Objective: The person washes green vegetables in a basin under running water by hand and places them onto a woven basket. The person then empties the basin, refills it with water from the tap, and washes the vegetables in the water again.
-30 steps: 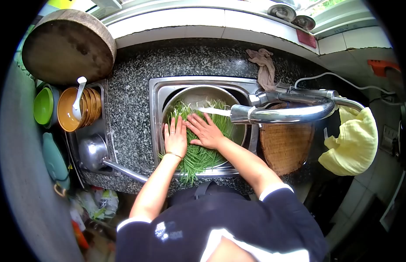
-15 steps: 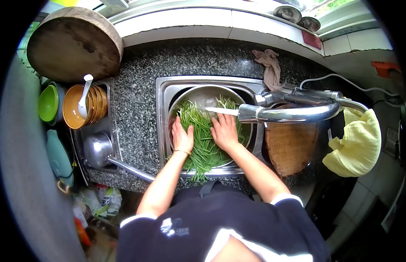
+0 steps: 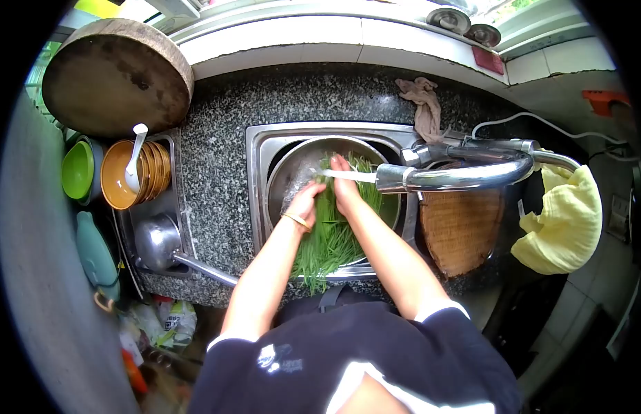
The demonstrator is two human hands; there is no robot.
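Note:
Long green stalks (image 3: 327, 241) lie in a round metal basin (image 3: 277, 186) set in the sink, with their lower ends over the near rim. My left hand (image 3: 306, 202) is closed on the left side of the stalks. Opposite it, my right hand (image 3: 344, 188) wraps the right side of the same bundle, partly under the water. Water runs from the faucet (image 3: 458, 179) between the hands into the basin. Some fingertips are hidden by the stalks and the stream.
A woven basket (image 3: 462, 228) sits right of the basin under the faucet. On the left are orange bowls (image 3: 117, 176) with a white spoon, a metal ladle (image 3: 158, 241) and a round wooden board (image 3: 117, 79). A yellow cloth (image 3: 562, 221) hangs at the right.
Both hands were spread flat on the stalks, then moved to their sides. Now they have come together around the bundle and drawn it away from the basin's left side.

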